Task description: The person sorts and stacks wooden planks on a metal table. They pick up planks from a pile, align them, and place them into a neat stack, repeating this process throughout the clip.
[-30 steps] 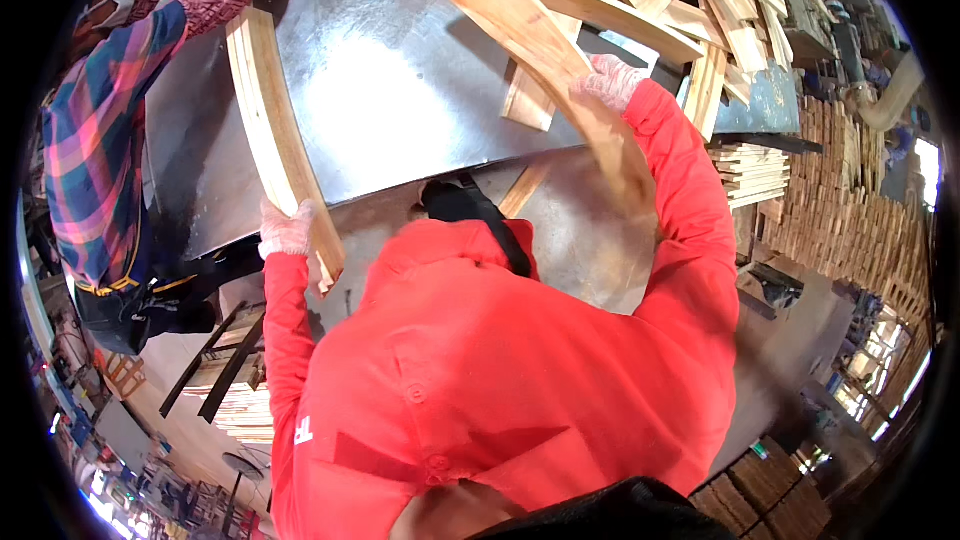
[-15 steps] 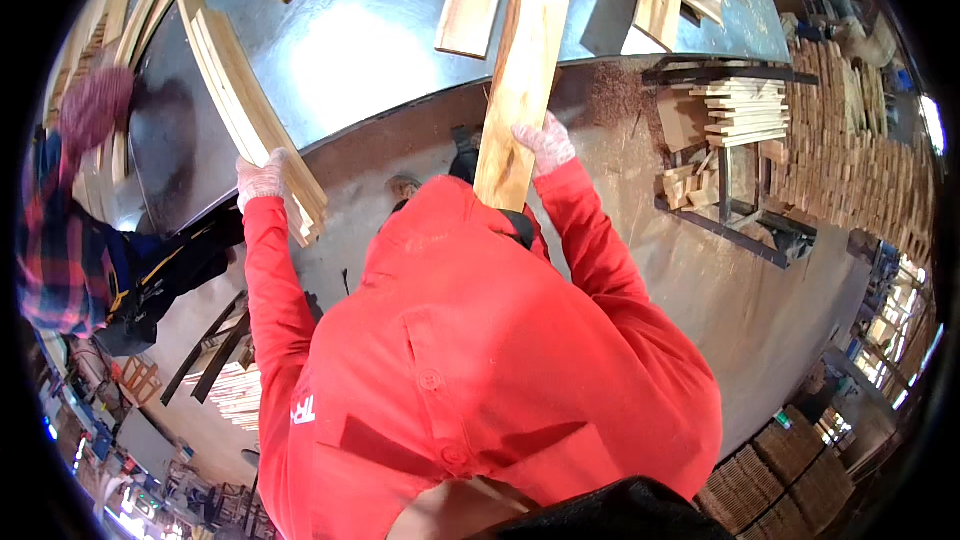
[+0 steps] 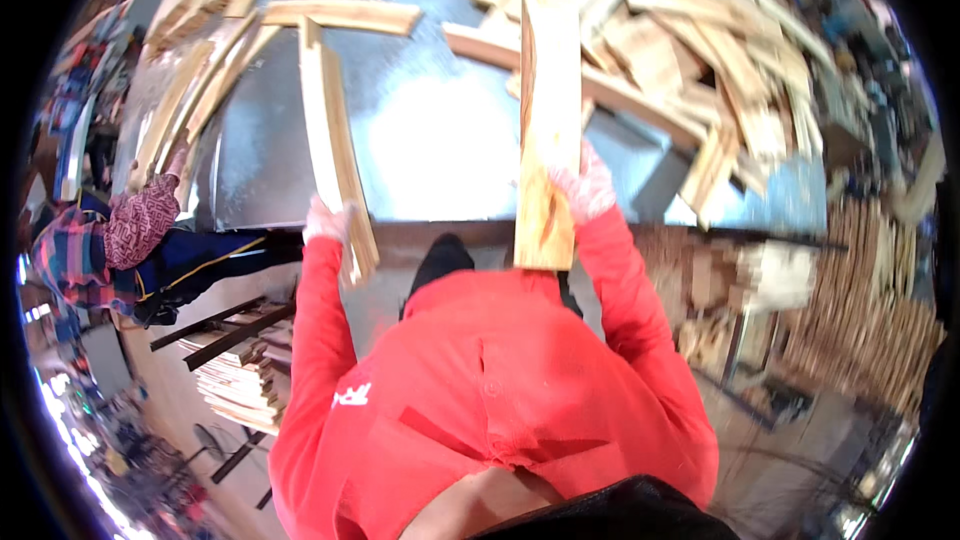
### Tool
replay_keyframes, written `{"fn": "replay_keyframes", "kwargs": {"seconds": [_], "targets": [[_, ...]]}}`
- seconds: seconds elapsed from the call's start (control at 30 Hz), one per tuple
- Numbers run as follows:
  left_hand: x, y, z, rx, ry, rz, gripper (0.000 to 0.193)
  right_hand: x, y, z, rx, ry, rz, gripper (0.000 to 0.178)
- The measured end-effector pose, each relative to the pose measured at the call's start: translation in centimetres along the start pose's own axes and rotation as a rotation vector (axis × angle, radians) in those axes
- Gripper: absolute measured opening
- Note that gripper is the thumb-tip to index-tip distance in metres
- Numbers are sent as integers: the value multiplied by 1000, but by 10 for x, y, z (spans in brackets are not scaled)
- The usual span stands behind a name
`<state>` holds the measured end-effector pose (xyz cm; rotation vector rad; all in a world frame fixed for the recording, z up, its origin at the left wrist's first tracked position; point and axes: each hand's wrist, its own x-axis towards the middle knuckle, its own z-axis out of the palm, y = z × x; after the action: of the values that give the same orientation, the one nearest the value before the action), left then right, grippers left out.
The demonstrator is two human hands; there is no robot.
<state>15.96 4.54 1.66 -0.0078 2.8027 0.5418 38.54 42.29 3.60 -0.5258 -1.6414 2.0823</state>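
Pointing straight ahead, the broad plank [image 3: 549,120] runs out from the right hand [image 3: 588,190], the nearer grip, clamped on its right edge, while the left hand [image 3: 328,224] clasps narrow boards [image 3: 326,120], all reaching over the tabletop [image 3: 258,155].

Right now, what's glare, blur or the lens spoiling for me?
Head view: white glare washes out the middle of the metal table; head view: blur smears the wood pile and pale stack at right; head view: the board at the right hand reads clearer; head view: fisheye corners go black.
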Motion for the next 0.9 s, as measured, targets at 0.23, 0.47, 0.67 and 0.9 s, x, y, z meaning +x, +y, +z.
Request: {"fn": "replay_keyframes", "kwargs": {"seconds": [0.23, 0.47, 0.67, 0.9], "targets": [[-8, -12, -7, 28, -183, -161, 83, 280, -67, 153, -243, -148, -72, 67], [-3, -23, -3, -341, -249, -181, 90, 534, 3, 231, -894, -75, 55, 102], [-12, -27, -19, -646, -147, -51, 79, 416, 124, 296, -1904, -449, -160, 105], [-31, 4, -66, -596, -152, -177, 71, 421, 112, 238, -557, -714, 702, 89]]}}
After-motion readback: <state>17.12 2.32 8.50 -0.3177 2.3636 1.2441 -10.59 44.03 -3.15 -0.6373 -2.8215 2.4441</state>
